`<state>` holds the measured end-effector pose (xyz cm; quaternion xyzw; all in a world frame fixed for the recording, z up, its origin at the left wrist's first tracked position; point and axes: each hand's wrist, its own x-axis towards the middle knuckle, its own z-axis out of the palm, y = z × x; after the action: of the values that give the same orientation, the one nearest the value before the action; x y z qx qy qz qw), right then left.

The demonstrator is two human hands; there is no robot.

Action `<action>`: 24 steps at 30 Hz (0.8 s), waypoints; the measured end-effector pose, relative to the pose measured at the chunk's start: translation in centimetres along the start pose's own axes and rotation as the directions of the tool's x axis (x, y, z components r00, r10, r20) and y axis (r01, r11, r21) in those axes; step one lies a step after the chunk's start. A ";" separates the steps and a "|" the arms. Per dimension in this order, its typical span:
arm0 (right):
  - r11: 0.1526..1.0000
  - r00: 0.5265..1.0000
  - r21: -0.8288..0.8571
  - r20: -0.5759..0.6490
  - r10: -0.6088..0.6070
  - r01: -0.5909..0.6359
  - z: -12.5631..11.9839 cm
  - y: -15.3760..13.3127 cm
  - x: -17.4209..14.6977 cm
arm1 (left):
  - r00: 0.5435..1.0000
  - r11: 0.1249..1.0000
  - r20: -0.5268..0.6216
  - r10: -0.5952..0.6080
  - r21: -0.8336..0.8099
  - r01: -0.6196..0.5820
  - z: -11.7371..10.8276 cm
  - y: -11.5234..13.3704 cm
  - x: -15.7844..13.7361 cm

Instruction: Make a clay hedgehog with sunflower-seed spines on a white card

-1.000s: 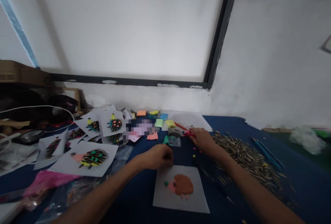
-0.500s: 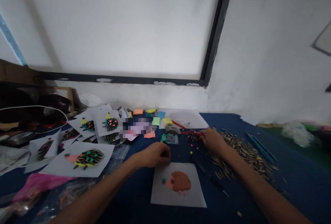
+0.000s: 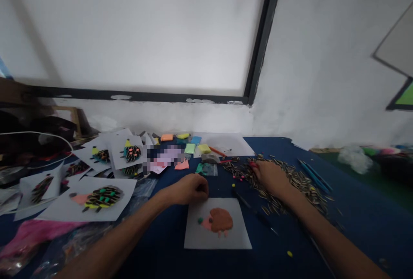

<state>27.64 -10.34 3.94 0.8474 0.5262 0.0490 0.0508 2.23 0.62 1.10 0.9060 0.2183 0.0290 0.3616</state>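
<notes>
My right hand [image 3: 274,178] is over a pile of striped sunflower seeds [image 3: 298,180], its fingers curled down among them. Something red [image 3: 253,164] shows at its fingertips; I cannot make out what it is. My left hand [image 3: 190,188] rests at the top left edge of a white sheet [image 3: 196,238], fingers curled in, their tips hidden. On that sheet is a clay hedgehog [image 3: 222,219] with a brown body, pink face and feet, and a green nose. Small pink and yellow clay balls [image 3: 233,185] lie between the sheet and the seeds.
A dark pointed tool [image 3: 254,210] lies right of the sheet, blue tweezers [image 3: 314,176] beyond the seeds. Finished seed-covered hedgehog pictures [image 3: 103,197] overlap at left, near plastic bags [image 3: 80,244]. Coloured clay packs [image 3: 190,148] sit at the back before the wall.
My right hand has moved a little right over the seeds, and more seeds now show spread to its left. My left hand stays by the sheet. The view has turned slightly right.
</notes>
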 end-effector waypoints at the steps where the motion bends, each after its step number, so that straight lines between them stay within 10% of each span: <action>1: 1.000 1.000 0.011 0.007 -0.014 0.014 0.0 -0.4 -0.2 | 1.000 1.000 0.001 0.001 -0.001 -0.001 0.0 0.0 0.0; 24: 0.999 0.999 -0.046 -0.032 0.017 -0.018 -1.7 0.1 -1.1 | 1.000 0.999 0.003 0.011 0.044 -0.011 -0.1 0.3 -0.1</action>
<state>26.99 -11.33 5.60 0.8498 0.5182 0.0747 0.0616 2.24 0.50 1.41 0.9148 0.2134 0.0252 0.3419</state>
